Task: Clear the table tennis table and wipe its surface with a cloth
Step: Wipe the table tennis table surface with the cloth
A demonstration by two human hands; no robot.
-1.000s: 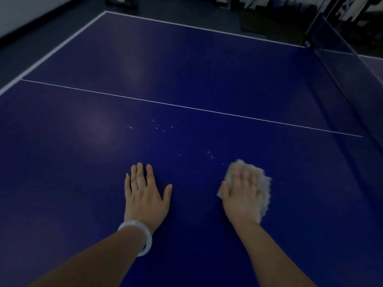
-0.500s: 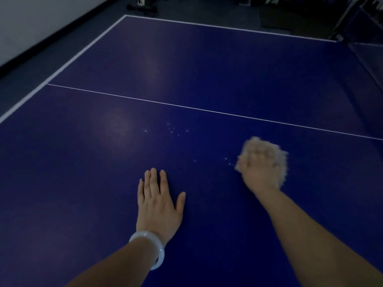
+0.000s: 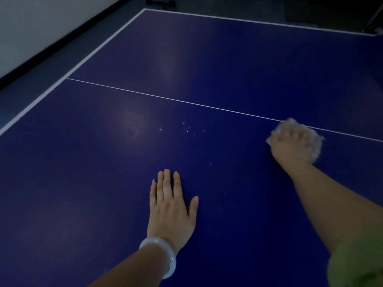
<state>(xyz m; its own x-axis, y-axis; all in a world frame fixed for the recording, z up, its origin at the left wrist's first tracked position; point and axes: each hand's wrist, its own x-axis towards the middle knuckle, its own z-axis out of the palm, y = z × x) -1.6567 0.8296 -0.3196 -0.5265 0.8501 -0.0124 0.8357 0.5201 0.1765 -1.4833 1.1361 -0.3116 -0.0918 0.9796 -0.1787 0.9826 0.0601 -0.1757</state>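
The dark blue table tennis table fills the view. My left hand lies flat on it, palm down, fingers straight, with a white bangle on the wrist. Far to the right, my right hand grips a bunched, fluffy pale cloth and presses it onto the surface just below the thin white centre line. That hand and the cloth are blurred. A small cluster of pale specks sits on the surface between and beyond the two hands.
The table's white-edged left side borders a dark floor strip and a pale wall. Dark equipment stands past the far edge. A green sleeve shows at the bottom right.
My right hand has swept the cloth forward and to the right, up to the centre line. My left hand stays flat in the same spot, and my view has shifted to the left.
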